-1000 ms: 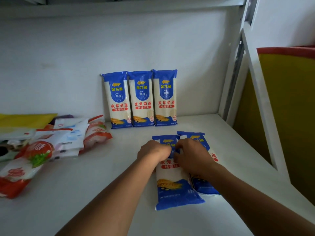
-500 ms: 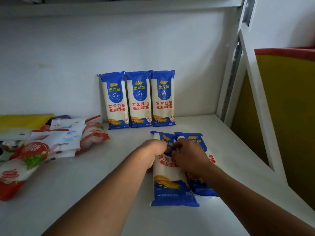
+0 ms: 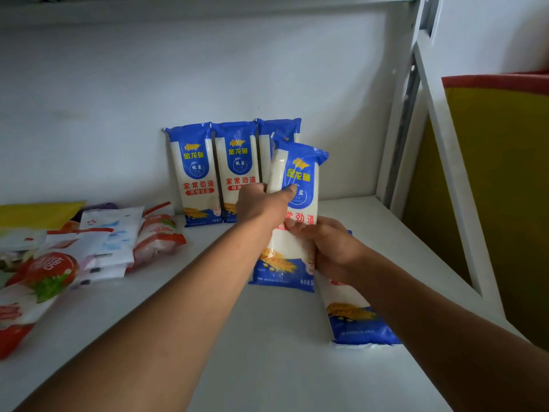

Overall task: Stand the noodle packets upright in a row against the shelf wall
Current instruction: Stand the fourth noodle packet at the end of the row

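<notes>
I grip a packet with both hands, left high, right low, fingers closed round it.

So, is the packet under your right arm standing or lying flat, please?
Lying flat: the fifth packet rests face up on the shelf.

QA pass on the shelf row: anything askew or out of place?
One noodle packet lies flat on the shelf, not in the row. Both hands, left hand and right hand, hold the lifted packet. Loose snack bags are heaped at left.
</notes>
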Available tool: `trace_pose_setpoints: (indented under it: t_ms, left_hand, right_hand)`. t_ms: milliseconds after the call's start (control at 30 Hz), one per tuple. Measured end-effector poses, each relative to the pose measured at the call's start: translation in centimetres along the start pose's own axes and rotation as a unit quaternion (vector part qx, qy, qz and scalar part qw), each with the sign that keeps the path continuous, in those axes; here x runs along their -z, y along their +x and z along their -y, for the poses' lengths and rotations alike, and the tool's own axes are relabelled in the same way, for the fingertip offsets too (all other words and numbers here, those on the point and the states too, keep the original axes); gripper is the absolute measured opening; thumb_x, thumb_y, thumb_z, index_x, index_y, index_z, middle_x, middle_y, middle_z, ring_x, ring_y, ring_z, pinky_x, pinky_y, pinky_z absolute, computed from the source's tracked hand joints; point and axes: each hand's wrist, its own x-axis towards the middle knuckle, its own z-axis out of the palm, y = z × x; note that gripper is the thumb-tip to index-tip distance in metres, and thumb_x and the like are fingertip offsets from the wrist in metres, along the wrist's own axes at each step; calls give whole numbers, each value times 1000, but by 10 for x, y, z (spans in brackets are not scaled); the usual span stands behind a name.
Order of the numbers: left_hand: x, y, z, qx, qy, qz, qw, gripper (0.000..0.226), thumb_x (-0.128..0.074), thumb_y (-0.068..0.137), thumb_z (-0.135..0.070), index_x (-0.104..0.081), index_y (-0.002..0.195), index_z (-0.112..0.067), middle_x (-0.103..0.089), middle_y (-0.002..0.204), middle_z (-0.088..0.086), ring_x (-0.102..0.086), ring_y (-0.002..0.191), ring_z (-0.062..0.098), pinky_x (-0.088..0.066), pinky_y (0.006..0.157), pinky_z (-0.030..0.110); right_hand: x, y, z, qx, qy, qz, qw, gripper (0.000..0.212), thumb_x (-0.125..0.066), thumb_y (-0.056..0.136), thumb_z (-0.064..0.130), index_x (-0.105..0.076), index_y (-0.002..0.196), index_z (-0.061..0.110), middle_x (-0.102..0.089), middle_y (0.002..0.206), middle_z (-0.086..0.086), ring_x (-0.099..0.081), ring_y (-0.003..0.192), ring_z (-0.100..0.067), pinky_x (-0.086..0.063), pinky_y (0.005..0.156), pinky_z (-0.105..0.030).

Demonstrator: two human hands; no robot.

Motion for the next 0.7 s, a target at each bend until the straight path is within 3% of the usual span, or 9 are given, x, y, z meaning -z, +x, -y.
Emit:
trace_pose_setpoints:
  t_ms: [33,167,267,367,433,467,567,633,700]
  left_hand:
    - [-3,0,-1,-10,-11,-3,1000,30,-77,80,-36,-70,97,-13,-75,95,4,-74,83,23,-61,73,37]
    - [-11,5,1,-12,-26,53,998,27,-76,80,-37,-72,97,-17,-77,98,6,-74,89,26,-60,84,43]
    - [-20,12,5,-29,-50,97,994,29,-74,81,-34,-75,99,-11,-77,94,7,-74,89,26,-60,85,42]
    - [-33,21,-1,-90,-50,73,992,23,-67,89,-30,-72,102,-11,-73,88,0,-68,81,15,-55,70,28]
    - [-44,26,-4,-113,-54,65,990,24,-66,90,-31,-71,103,-12,-74,91,1,-69,82,15,-56,69,28]
    - [-51,31,-3,-121,-53,59,989,24,-65,90,-32,-71,102,-12,-74,93,3,-69,83,16,-56,70,29]
    - [-74,42,3,-127,-52,48,989,24,-63,91,-36,-68,103,-15,-73,95,2,-69,86,17,-57,74,32]
    - [-91,52,8,-123,-49,45,990,28,-61,93,-36,-66,108,-14,-73,103,4,-69,93,20,-57,81,36]
    - [-106,60,11,-114,-25,29,993,31,-59,94,-34,-64,112,-10,-72,110,7,-68,97,21,-54,78,32]
  right_hand:
    - [2,2,3,3,24,1,1000,30,-70,86,9,-67,114,0,-72,114,-23,-72,93,-35,-58,83,-48]
    - [9,11,20,30,13,-31,999,16,-66,87,1,-69,103,1,-74,103,-22,-74,86,-36,-62,76,-48]
    - [19,21,40,80,-1,-33,996,27,-64,89,1,-66,115,-3,-66,119,-32,-63,110,-53,-48,92,-69]
    - [32,28,53,82,-23,-4,996,37,-57,89,-5,-61,125,0,-66,123,-27,-66,109,-45,-55,89,-59]
    - [41,29,64,67,-71,1,995,39,-55,88,-9,-59,125,4,-70,114,-20,-72,96,-35,-62,72,-47]
    - [45,31,68,61,-99,-16,993,40,-57,88,-8,-59,125,7,-71,111,-16,-73,93,-32,-62,66,-43]
    - [57,42,77,62,-154,-84,983,41,-65,86,-5,-60,124,11,-73,110,-11,-71,100,-33,-61,70,-46]
    - [63,53,76,76,-179,-128,972,42,-68,84,-4,-59,123,10,-73,108,-11,-71,101,-35,-60,76,-54]
    - [69,64,72,84,-195,-169,962,41,-69,84,-4,-58,122,9,-72,108,-15,-71,100,-41,-53,86,-65]
